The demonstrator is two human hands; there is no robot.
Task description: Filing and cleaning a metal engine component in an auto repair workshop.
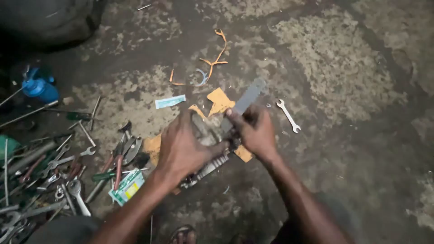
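Observation:
My left hand [183, 147] grips a grey metal engine part [209, 165] with ribbed fins, pressing it down on the stained floor. My right hand [254, 131] is closed around a flat grey metal file or blade [247, 98] that points up and to the right, its lower end laid against the part between both hands. Torn pieces of orange-brown gasket paper [219, 100] lie under and behind the part.
A pile of spanners, pliers and rods [58, 167] covers the floor at left. A lone spanner [288, 115] lies right of my hands. Also here: a blue bottle [40, 89], small packets [170, 101], orange shavings [216, 61], and a sandalled foot [183, 234] at the bottom.

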